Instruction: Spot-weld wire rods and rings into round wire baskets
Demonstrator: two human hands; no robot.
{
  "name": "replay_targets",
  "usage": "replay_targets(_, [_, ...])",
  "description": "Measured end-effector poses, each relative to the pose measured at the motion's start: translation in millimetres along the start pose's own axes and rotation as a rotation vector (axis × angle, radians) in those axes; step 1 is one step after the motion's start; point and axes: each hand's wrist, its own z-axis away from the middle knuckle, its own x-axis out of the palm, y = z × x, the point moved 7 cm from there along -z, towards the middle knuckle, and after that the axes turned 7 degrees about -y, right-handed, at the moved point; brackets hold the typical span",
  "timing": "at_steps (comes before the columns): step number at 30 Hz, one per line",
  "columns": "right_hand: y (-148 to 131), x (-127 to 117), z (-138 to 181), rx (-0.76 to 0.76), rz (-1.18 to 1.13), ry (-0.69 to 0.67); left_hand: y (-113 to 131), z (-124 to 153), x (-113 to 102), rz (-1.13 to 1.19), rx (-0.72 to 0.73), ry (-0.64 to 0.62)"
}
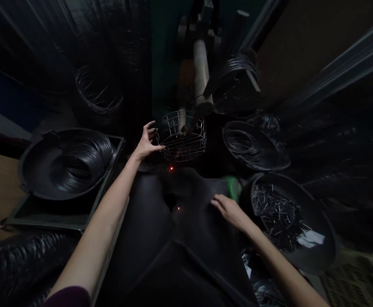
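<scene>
Left hand (146, 143): Fingers spread, gripping the side of a welded wire basket (180, 150), thumb raised clear of it.
Right hand (230, 212): Open, fingertips resting on a black apron (173, 217) below and right of the basket.
Basket: Held tilted above the apron, directly in front of the person, its rings and uprights dark against the machine behind.
In the way: A pale metal cylinder (202, 72) of a machine comes down from beyond the basket, and a dark arm (196, 117) reaches over its far rim.
Sparks: Orange sparks (171, 168) glow just below the basket.
To the right: A dark bowl of short wire pieces (278, 217) sits near the right hand, a white scrap (308, 238) in it too dim to read; a wire coil in a bowl (252, 147) lies nearer the basket.
To the left: A large coil of wire (80, 164) sits in a dark tray (45, 219), well apart from the basket.
</scene>
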Motion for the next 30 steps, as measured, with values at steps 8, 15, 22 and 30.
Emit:
replay_targets(8, [-20.1,-29.2,-18.4,0.038,-0.432,0.087,79.8,50.0,-9.5,-0.336,0.184,-0.010])
replay_targets(15, [-119.4,-69.3,-91.2,-0.125,-0.252,-0.014,117.4,53.6,26.4,-0.656,0.295,-0.146])
replay_targets(22, [-136.3,-54.5,-93.8,-0.215,0.652,0.071,115.8,44.4,39.4,-0.625,0.259,-0.136])
replay_targets(30, [-125.7,-64.8,-92.7,-0.292,0.767,0.162,116.3,30.3,48.5,-0.586,0.244,-0.148])
